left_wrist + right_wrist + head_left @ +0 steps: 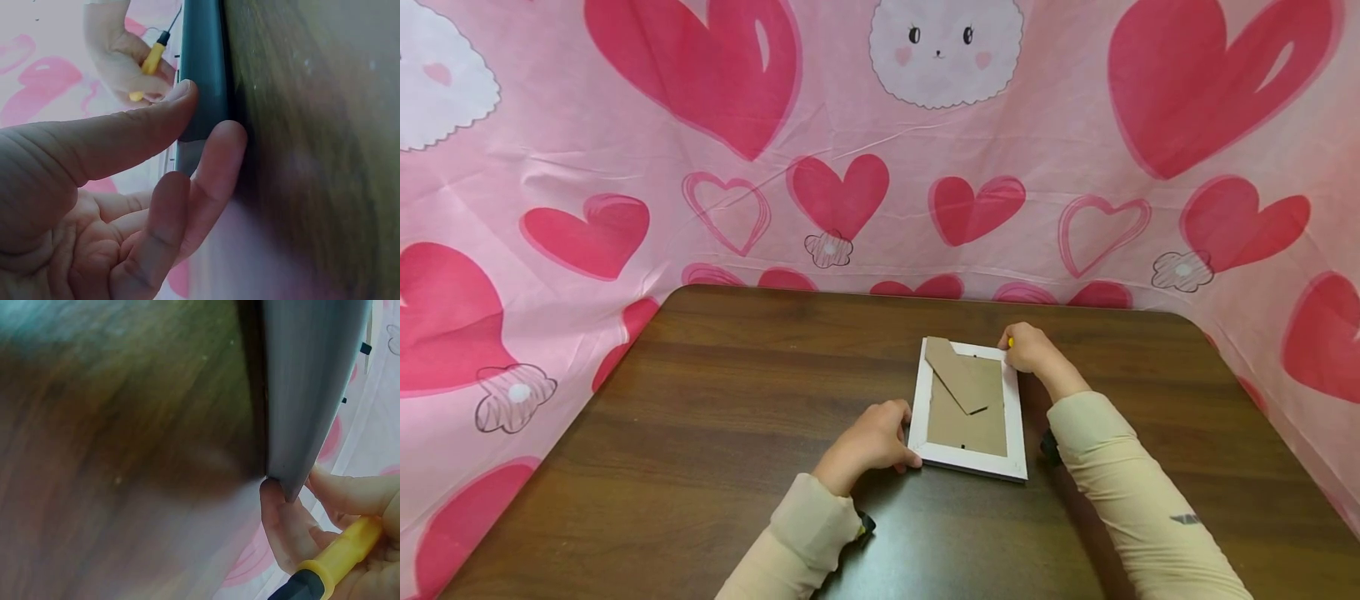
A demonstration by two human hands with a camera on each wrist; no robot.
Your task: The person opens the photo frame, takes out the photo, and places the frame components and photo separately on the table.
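A white picture frame [1015, 417] lies face down on the table, its brown backing board [973, 437] and cardboard stand [951, 371] showing in the head view. My left hand [871, 435] grips the near left corner; in the left wrist view its thumb [147, 128] is on the frame's edge and fingertips curl at the side. At the far right corner, my right hand [1033, 354] pinches the frame between thumb and fingers. That same hand also holds a yellow-handled screwdriver [353, 544] in the palm, with a black collar and a thin shaft visible in the left wrist view.
The dark wooden table [700, 417] runs around the frame on all sides. Behind it hangs a pink cloth [865, 275] printed with hearts, meeting the table's back edge. Small black metal tabs [365, 348] stick out from the frame's back.
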